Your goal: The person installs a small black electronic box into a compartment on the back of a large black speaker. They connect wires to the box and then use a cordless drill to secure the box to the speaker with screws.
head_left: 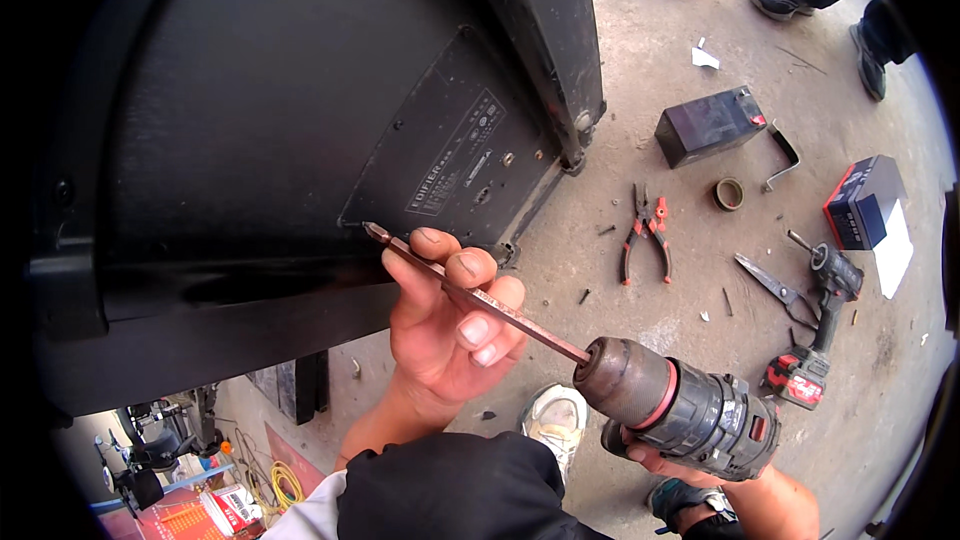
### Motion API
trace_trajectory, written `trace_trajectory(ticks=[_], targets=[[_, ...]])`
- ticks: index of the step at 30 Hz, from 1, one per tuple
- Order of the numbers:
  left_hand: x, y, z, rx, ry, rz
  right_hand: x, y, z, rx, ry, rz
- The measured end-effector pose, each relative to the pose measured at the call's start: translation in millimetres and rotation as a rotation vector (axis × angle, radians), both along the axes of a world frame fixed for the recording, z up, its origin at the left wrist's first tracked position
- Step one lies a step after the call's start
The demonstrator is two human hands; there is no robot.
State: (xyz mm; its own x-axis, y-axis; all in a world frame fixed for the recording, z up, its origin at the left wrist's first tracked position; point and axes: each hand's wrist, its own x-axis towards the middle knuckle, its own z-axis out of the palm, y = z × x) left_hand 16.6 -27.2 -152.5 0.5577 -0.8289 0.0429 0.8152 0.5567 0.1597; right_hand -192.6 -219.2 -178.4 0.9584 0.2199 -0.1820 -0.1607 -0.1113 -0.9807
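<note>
A power drill (700,410) with a dark chuck and a red ring is gripped by my right hand (665,462), whose fingers are partly hidden behind it. From the chuck runs a long reddish-brown screwdriver bit (510,314). My left hand (450,315) pinches this bit along its shaft, thumb and fingers closed round it. The bit's tip meets or nearly meets the corner of a panel (445,155) on a large black speaker cabinet (250,90); exact contact I cannot tell. Small screws dot the panel's edge.
On the concrete floor at right lie red-and-black pliers (647,238), a black battery (710,127), a tape roll (728,194), scissors (778,290), a second power tool (822,325), a box (862,202) and loose screws. Another person's shoes (780,0) stand far right. Yellow cable (287,485) lies lower left.
</note>
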Motion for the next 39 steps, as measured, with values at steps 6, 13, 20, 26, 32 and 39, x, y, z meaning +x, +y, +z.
trace_trajectory(ticks=[6,13,20,26,32,39], targets=[[1,1,0,-0.052,0.031,-0.016,-7,-4,-3,-0.114,0.052,0.064],[1,-3,-4,-0.109,0.056,-0.034,-20,-14,-15,0.048,0.164,0.000],[2,-6,-3,-0.023,0.056,-0.027,-3,-16,15,0.032,0.091,-0.081],[-2,-12,-7,0.049,0.104,0.114,-18,-43,22,-0.061,0.304,-0.077],[-3,-13,-19,0.108,0.156,0.095,-30,-49,6,0.182,0.281,-0.202],[-3,-18,-23,0.159,0.147,0.088,-36,-55,14,-0.095,0.382,-0.148]])
